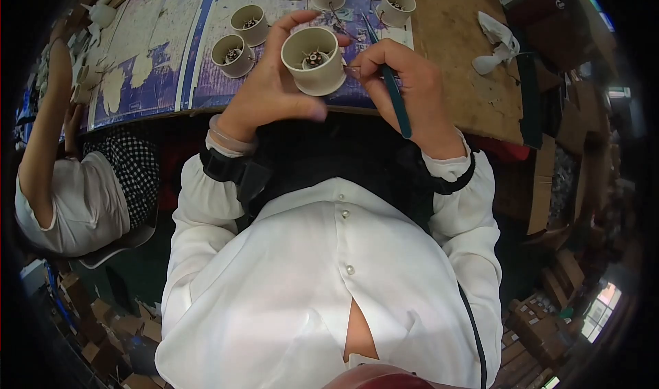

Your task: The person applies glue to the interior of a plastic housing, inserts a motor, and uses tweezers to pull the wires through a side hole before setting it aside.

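My left hand (267, 80) is wrapped around a cream plastic cylindrical housing (320, 82) above the table's front edge. Its open mouth tilts towards me, showing a small motor stator (313, 59) with copper windings and thin pins inside. Fingers reach behind the housing, and the slightly blurred thumb lies near its base. In my right hand (406, 85) is a pair of teal tweezers (395, 103), tips pointing away from me. The thumb and forefinger of that hand come together at the housing's right side, perhaps on a thin wire; the detail is too small to tell.
Similar housings (232, 57) with wires stand behind and left of my hands on the purple-and-white table covering (154, 44). Brown board (458, 75) at right bears a crumpled white item (499, 44). A co-worker (77, 198) sits at left. Cardboard boxes (540, 183) flank the table.
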`<state>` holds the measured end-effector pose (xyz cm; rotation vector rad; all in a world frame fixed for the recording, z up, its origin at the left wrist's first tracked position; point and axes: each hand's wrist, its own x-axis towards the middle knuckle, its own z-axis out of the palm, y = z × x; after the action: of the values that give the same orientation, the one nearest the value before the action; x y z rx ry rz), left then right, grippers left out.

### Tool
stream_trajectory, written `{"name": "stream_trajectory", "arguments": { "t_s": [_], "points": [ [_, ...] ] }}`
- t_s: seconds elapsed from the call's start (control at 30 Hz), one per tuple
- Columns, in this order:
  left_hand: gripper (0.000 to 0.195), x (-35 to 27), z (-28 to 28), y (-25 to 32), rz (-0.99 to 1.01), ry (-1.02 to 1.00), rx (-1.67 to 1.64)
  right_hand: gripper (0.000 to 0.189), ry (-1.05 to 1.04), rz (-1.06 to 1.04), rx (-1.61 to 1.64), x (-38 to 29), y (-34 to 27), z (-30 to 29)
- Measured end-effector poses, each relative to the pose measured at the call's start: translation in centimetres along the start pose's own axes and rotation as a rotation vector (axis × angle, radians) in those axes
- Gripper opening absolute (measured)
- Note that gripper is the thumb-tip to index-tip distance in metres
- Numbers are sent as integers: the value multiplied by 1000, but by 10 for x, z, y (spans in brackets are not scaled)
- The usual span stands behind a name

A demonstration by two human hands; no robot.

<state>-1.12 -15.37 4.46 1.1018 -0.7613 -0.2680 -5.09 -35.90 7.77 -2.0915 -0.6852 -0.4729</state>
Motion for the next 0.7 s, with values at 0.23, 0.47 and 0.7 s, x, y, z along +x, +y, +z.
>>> {"name": "stream_trajectory", "arguments": {
  "t_s": [0.23,0.47,0.7],
  "points": [
    [65,9,2,-8,-46,198,167,21,106,-73,-79,0,5,12],
    [57,7,2,-11,-136,312,-61,25,155,-159,-125,1,6,21],
    [59,3,-4,-11,-182,366,-40,29,165,-164,-70,1,6,29]
  ]
}}
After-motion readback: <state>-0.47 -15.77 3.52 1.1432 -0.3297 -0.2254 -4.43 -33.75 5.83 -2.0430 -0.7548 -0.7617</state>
